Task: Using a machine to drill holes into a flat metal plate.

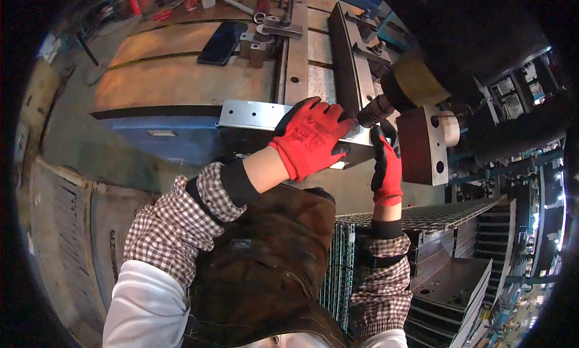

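A shiny bent metal strip [241,114] with small holes lies across the front of the machine table. My left hand [315,135], in a red glove with black fingertips, is closed over the strip's middle, fingers on top and thumb below the near edge. My right hand [388,170], gloved alike, grips the strip's right end; some of its fingers are hidden. Between the two hands, a dark cylindrical punch [375,109] stands close above the strip. Just right of my right hand is a steel block [424,146] with holes.
On the machine table [175,76] lie a dark phone [222,44], clamps [282,27] and a hammer [235,5]. A long steel bar [350,58] runs away from me. At lower right, a wire cage [431,215] holds metal parts [449,284]. Cabinets [78,227] stand at left.
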Available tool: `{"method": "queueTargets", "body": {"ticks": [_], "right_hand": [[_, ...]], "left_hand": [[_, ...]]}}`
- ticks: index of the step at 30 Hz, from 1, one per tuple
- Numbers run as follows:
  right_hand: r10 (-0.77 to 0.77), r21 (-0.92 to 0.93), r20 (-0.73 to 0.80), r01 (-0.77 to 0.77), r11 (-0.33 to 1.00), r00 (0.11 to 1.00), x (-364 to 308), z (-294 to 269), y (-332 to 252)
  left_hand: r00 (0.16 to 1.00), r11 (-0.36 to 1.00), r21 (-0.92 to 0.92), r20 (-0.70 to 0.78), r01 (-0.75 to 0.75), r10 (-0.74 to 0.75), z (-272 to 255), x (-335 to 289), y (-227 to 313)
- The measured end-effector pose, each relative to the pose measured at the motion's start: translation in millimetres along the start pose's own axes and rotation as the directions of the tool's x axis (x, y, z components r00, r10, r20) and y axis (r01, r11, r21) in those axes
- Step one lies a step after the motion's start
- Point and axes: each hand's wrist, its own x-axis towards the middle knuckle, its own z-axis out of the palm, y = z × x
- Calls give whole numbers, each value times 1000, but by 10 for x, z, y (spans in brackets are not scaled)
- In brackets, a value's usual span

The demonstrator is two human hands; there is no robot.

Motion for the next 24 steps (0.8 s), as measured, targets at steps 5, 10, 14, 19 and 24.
{"method": "queueTargets", "body": {"ticks": [5,10,14,19,24], "right_hand": [[122,584,262,-258,770,957,289,-400,238],[-177,184,47,166,969,983,106,50,240],[-149,188,-16,150,971,989,355,-218,568],[-217,175,40,207,963,975,235,-17,392],[-231,118,4,229,966,973,200,-27,313]], "left_hand": [[1000,1000,-1,-26,-12,12,28,58,38],[999,1000,0,-33,-1,1,26,-39,-80],[999,1000,-25,-29,-19,18,15,47,5],[999,1000,3,-48,-7,7,3,-43,-54],[998,999,9,-46,-44,45,69,-20,-79]]}}
